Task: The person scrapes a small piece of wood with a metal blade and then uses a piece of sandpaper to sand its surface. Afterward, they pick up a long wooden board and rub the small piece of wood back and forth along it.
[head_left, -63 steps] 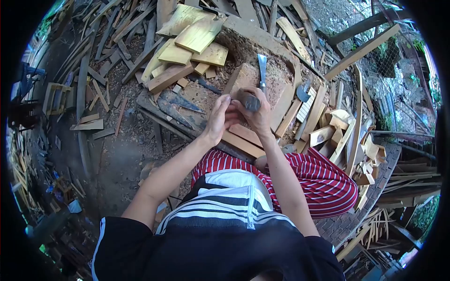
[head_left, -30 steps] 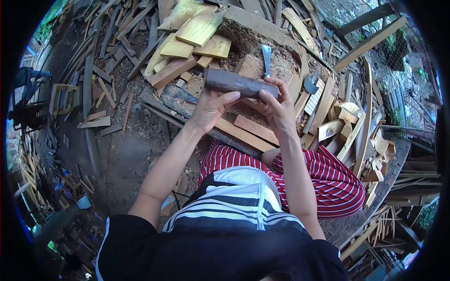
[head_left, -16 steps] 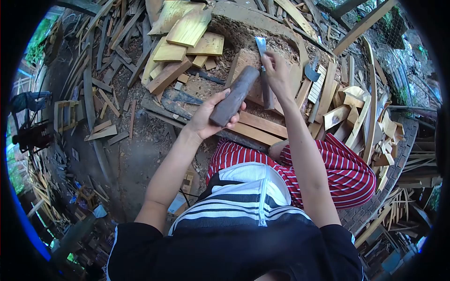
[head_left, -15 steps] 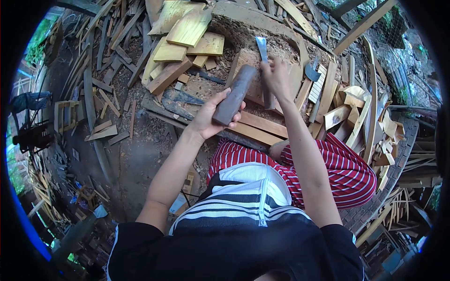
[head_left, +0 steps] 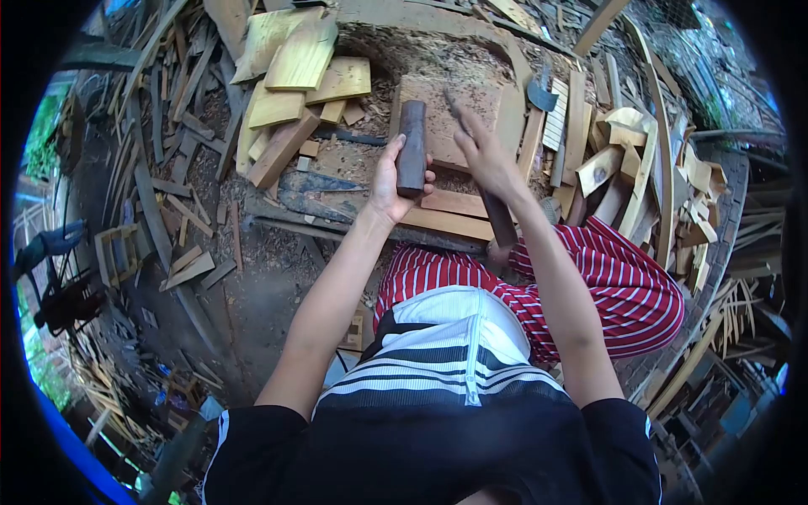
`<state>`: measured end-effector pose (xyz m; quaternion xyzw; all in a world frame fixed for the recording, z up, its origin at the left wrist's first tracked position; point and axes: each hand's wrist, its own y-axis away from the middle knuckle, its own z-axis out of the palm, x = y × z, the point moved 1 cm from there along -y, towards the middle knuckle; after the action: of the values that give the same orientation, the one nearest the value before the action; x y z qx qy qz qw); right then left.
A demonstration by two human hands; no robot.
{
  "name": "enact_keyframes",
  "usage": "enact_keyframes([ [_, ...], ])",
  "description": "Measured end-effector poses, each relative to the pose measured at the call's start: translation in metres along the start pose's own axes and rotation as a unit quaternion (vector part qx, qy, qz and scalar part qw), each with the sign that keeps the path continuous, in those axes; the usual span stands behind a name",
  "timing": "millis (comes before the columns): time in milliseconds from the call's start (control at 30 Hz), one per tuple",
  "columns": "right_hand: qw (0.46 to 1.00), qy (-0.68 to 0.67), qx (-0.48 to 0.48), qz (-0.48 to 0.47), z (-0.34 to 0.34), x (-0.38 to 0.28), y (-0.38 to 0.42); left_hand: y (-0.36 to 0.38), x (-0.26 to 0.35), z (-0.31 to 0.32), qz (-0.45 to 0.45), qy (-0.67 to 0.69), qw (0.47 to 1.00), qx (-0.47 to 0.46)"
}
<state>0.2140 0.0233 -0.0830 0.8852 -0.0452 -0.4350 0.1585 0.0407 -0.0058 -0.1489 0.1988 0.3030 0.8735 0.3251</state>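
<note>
My left hand [head_left: 387, 187] is wrapped round the lower part of a dark brown wooden block [head_left: 411, 145], which stands nearly upright in my view. My right hand [head_left: 490, 162] grips a chisel [head_left: 500, 219] close to its blade. Its dark handle runs down toward my knee, and the blade points away from me, dark and partly blurred. The block and the chisel are apart. Beneath both hands lies a thick wooden board [head_left: 480, 105], strewn with wood chips, in a hollowed work area.
Yellowish planks [head_left: 303, 59] are stacked to the left of the board. Dark flat blades [head_left: 324, 183] lie near the front left edge. A curved dark blade [head_left: 541, 97] rests at the right, beside offcuts [head_left: 627, 135]. Long timber strips [head_left: 450, 220] lie between the board and my legs.
My left hand has turned the wooden block more upright and brought it slightly left. My right hand has come lower and nearer me, and the chisel's blade has turned from bright to dark.
</note>
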Motion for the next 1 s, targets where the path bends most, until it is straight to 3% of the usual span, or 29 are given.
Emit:
enact_keyframes([
  [33,0.993,-0.045,-0.083,0.071,-0.002,-0.008,0.017,-0.002,-0.002,0.002,-0.006,-0.004,1.0,-0.003],
  [100,0.996,0.067,-0.027,-0.054,0.01,0.0,0.04,-0.005,-0.005,0.006,0.041,-0.056,0.998,0.013],
  [133,0.988,0.142,-0.021,-0.061,0.012,-0.003,0.05,-0.005,-0.004,0.008,0.037,-0.058,0.998,0.01],
  [233,0.985,0.166,0.002,-0.051,0.022,-0.014,0.062,-0.004,0.0,0.009,0.033,-0.07,0.997,-0.002],
  [400,0.993,0.105,-0.052,-0.023,0.02,-0.028,0.063,0.002,0.008,0.012,0.057,-0.142,0.988,-0.017],
  [467,0.993,0.097,-0.027,-0.068,0.021,-0.029,0.056,-0.001,0.01,0.011,0.053,-0.155,0.986,-0.025],
  [633,0.997,0.067,-0.029,-0.003,0.028,-0.036,0.028,0.004,0.018,0.014,0.032,-0.175,0.984,-0.019],
  [733,0.991,0.119,-0.02,-0.057,0.028,-0.038,0.055,0.001,0.012,0.016,0.074,-0.193,0.978,-0.01],
  [867,0.991,0.12,-0.006,-0.052,0.031,-0.026,0.01,0.006,0.015,0.023,0.058,-0.185,0.98,-0.037],
  [1000,0.984,0.173,-0.033,-0.03,0.03,-0.034,0.035,0.003,0.012,0.02,0.101,-0.209,0.972,-0.017],
])
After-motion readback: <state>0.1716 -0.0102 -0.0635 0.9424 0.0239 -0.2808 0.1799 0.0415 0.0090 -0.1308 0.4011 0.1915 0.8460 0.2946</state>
